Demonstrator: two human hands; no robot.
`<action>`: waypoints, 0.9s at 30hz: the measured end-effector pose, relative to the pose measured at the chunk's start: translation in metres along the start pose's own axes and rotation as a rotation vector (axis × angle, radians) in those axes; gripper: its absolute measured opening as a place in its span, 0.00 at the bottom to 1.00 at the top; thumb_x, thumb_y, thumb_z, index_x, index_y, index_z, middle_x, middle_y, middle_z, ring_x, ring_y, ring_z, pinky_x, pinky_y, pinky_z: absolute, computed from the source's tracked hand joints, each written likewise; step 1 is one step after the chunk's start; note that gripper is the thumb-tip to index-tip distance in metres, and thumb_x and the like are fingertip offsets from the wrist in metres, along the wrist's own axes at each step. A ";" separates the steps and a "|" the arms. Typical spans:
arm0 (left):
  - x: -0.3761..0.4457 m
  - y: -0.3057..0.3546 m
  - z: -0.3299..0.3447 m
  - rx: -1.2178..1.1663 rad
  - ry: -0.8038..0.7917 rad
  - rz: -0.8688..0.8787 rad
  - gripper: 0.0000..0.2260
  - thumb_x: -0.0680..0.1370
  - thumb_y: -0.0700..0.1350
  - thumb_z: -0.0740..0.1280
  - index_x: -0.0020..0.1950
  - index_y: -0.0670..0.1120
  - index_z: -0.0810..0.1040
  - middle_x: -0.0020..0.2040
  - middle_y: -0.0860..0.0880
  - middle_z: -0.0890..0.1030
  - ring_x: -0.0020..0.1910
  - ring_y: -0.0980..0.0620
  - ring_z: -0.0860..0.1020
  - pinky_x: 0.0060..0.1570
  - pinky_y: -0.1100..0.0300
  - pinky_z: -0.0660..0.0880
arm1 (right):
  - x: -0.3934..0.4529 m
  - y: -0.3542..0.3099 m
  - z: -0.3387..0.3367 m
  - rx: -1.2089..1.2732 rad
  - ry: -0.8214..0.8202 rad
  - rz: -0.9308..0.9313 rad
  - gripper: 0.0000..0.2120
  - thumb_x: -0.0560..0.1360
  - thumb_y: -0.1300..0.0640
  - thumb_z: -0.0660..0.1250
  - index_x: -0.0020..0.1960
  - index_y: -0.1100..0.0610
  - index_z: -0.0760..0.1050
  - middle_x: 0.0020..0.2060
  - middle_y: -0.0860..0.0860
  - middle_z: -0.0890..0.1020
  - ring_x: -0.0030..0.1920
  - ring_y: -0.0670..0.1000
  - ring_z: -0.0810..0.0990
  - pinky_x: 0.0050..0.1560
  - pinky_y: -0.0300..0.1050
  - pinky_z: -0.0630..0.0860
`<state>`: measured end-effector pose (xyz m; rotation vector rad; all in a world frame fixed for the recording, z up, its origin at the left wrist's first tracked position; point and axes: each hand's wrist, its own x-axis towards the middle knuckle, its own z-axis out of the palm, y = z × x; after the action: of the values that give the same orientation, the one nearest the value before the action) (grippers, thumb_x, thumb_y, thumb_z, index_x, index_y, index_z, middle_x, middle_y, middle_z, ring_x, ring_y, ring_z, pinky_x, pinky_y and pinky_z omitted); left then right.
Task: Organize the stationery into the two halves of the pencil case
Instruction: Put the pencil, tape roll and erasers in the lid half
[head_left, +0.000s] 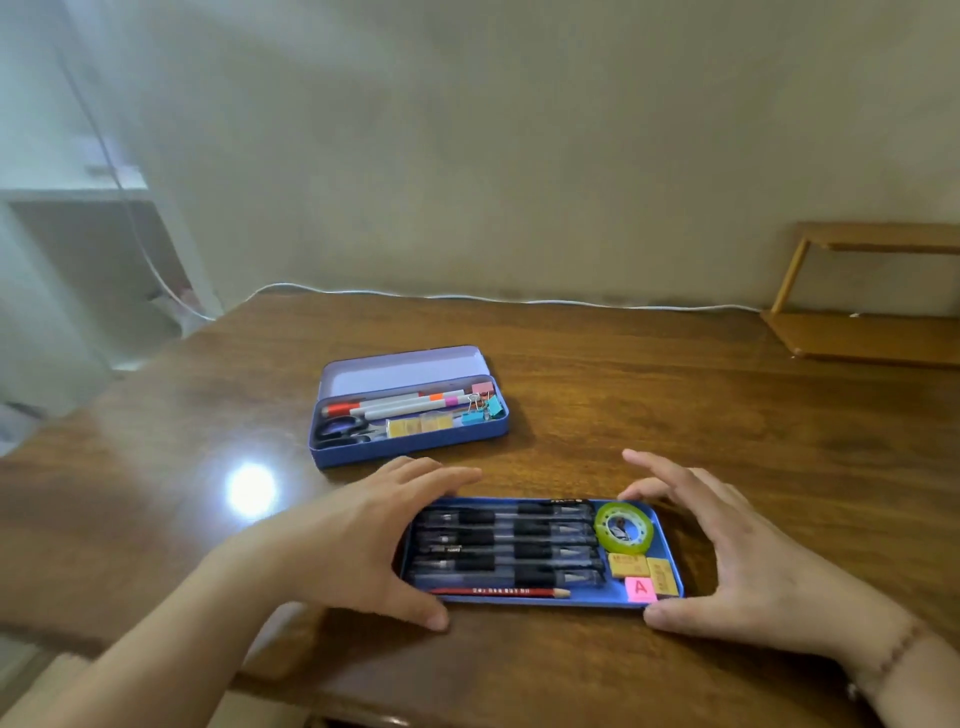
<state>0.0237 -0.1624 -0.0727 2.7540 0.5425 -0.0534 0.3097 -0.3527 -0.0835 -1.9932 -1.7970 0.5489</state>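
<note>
A flat blue tray of the pencil case lies near me, holding several black pens, a red pencil, a green tape roll, yellow erasers and a pink eraser. My left hand grips the tray's left end, thumb at its near edge. My right hand cups its right end, thumb touching the near corner. Farther back, the purple case half with its lid up holds markers, scissors, binder clips and yellow blocks.
The wooden table carries a light glare at the left. A white cable runs along its far edge by the wall. A wooden shelf stands at the back right. The table's left edge drops off.
</note>
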 end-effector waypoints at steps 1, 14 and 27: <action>-0.002 0.000 0.001 -0.027 0.023 -0.017 0.47 0.61 0.75 0.70 0.70 0.78 0.43 0.62 0.78 0.57 0.62 0.81 0.57 0.61 0.72 0.60 | 0.000 -0.001 0.000 -0.008 0.011 -0.003 0.53 0.56 0.29 0.74 0.70 0.25 0.43 0.62 0.25 0.65 0.68 0.34 0.59 0.68 0.44 0.63; -0.016 -0.039 -0.013 -0.218 0.310 -0.080 0.44 0.61 0.68 0.76 0.72 0.70 0.57 0.64 0.68 0.72 0.65 0.68 0.70 0.64 0.69 0.69 | 0.058 -0.025 -0.021 -0.027 -0.018 -0.091 0.51 0.54 0.28 0.74 0.68 0.24 0.46 0.62 0.26 0.69 0.68 0.36 0.62 0.69 0.49 0.65; 0.000 -0.128 -0.052 -0.188 0.399 -0.222 0.43 0.62 0.56 0.81 0.72 0.61 0.65 0.61 0.62 0.76 0.62 0.67 0.71 0.60 0.77 0.63 | 0.195 -0.034 -0.012 0.111 -0.053 -0.182 0.49 0.58 0.39 0.80 0.67 0.23 0.50 0.61 0.27 0.71 0.58 0.19 0.60 0.53 0.35 0.64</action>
<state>-0.0259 -0.0334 -0.0635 2.5146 0.9042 0.4794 0.3067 -0.1561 -0.0596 -1.7360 -1.9120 0.6334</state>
